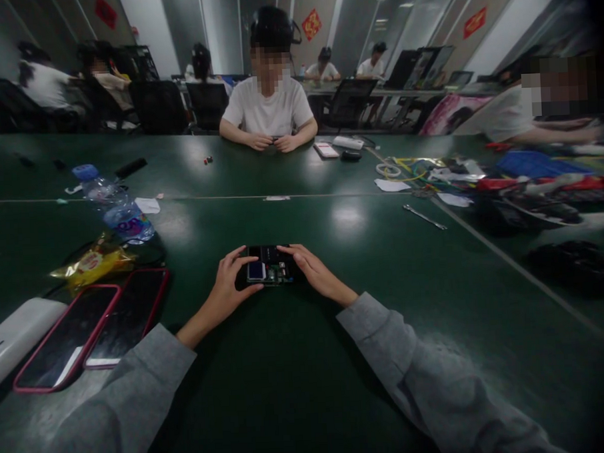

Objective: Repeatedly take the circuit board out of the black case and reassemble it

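Observation:
Between my hands is a small electronic device with a black back section, a small rectangular display and a green circuit board. My left hand holds its left side, thumb at the near edge and fingers along the far edge. On the right, my right hand grips the device with fingers over its far right corner; its thumb is hidden. The device is at or just above the green table; I cannot tell whether it touches. Two phones with red-edged cases, a left phone and a right phone, lie left of my left forearm.
A white power bank, a yellow wrapper and a tipped plastic bottle are at left. A wrench and tangled cables lie at right. Across the table sits a person; others work behind.

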Demonstrator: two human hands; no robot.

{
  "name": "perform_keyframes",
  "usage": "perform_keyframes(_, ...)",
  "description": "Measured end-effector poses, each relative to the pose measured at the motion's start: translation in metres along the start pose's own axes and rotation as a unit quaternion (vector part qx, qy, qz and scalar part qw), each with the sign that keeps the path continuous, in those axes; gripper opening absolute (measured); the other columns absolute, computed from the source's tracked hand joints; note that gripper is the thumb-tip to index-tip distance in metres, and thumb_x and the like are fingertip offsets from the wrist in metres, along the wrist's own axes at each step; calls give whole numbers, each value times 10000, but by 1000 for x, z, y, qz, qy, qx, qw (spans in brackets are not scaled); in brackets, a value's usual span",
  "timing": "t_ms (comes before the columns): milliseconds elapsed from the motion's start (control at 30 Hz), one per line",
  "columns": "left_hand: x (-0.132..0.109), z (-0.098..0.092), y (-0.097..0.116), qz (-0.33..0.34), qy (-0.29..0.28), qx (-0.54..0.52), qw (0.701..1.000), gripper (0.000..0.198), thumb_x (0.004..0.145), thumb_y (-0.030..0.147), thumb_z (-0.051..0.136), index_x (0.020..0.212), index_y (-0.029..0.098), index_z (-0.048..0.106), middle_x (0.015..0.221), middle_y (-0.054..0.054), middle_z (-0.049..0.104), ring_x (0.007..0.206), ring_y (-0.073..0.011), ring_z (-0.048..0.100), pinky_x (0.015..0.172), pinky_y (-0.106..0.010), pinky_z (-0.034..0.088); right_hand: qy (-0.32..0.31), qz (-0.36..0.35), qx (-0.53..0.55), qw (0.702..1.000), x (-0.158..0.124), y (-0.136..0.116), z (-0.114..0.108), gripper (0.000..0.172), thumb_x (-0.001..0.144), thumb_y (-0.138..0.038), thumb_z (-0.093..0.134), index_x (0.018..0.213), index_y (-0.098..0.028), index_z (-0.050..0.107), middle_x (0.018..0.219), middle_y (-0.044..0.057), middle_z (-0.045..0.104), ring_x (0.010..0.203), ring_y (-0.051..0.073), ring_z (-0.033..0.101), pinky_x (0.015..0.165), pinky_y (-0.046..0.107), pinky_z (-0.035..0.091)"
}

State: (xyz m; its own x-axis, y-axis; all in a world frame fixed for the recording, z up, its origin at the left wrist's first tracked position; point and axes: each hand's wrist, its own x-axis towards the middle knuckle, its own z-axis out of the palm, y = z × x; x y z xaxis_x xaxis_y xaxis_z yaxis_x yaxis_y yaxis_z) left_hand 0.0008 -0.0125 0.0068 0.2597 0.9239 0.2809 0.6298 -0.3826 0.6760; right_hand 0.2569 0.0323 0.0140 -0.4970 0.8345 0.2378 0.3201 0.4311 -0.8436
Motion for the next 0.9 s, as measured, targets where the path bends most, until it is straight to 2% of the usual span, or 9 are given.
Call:
perform_keyframes(267,1,0,1,5,12,-15,1000,520,792,382,703,1258,327,479,1478,-59,309,1356,-302,330,1082,-567,343,48,-23,-7,999,1,1,1,382,1008,-392,314,1294,-279,540,1180,65,559,1140,203,538,1029,426,413)
perform_keyframes(400,0,0,0,-2,27,-26,999,502,803,354,695,1250,294,474,1453,-73,330,1369,-287,322,1103,-549,326,75,-23,-34,996,1,9,2,339,973,-366,437,1289,-274,520,1205,69,550,1156,216,527,1027,439,420)
perform_keyframes(533,0,0,-2,0,40,-39,998,497,801,329,699,1241,278,476,1427,-81,369,1358,-286,349,1099,-555,331,88,-30,-57,994,2,17,2,393,917,-285,555,1304,-272,490,1228,73,527,1161,221,524,1023,442,430)
perform_keyframes(767,1,3,-6,6,43,-70,997,531,816,279,684,1294,279,454,1381,-81,437,1312,-269,423,1089,-533,360,101,-40,-71,991,3,19,3,458,832,-126,619,1256,-268,517,1187,59,550,1130,223,548,994,440,456)
perform_keyframes(900,0,3,-8,-8,34,-93,995,588,817,270,678,1341,291,413,1403,-75,417,1274,-264,469,1064,-515,405,156,-16,-69,985,2,20,2,423,825,-133,623,1220,-253,532,1190,67,561,1125,242,557,982,465,470)
